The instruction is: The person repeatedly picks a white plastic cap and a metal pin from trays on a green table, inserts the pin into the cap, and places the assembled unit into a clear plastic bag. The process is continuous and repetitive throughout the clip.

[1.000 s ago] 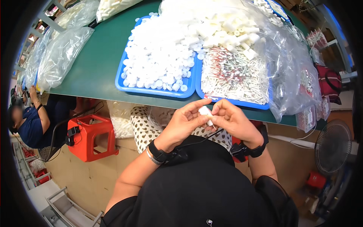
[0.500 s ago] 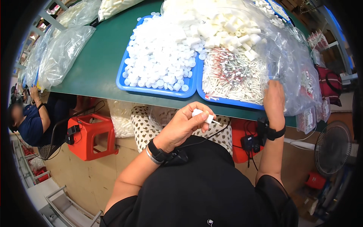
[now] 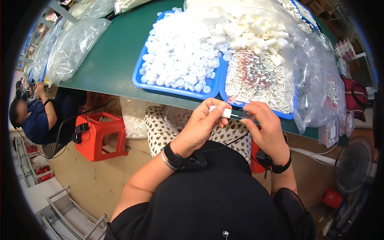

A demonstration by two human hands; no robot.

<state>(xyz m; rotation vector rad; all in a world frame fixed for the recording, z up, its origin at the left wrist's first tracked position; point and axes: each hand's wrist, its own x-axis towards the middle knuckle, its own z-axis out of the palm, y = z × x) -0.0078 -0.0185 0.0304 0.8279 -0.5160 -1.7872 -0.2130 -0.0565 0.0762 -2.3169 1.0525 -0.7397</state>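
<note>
In front of my lap, my left hand pinches a white cylindrical cap between thumb and fingers. A thin pale stem sticks out of the cap toward the right. My right hand has its thumb and fingertips closed round a small clear tube-like piece, held up at the stem's end. Whether the stem is inside that piece or beside it, I cannot tell. Just beyond the hands lie a blue tray heaped with small white round parts and a blue tray of thin white sticks.
Cream cylindrical caps spill from a clear bag behind the trays, on a green table. Crumpled clear plastic hangs at the right. A red stool, a seated person and a black fan stand around.
My right hand has come from the right tray's edge to my left hand, bringing a clear piece to the stem. The left hand keeps hold of the cap. The view has shifted slightly.
</note>
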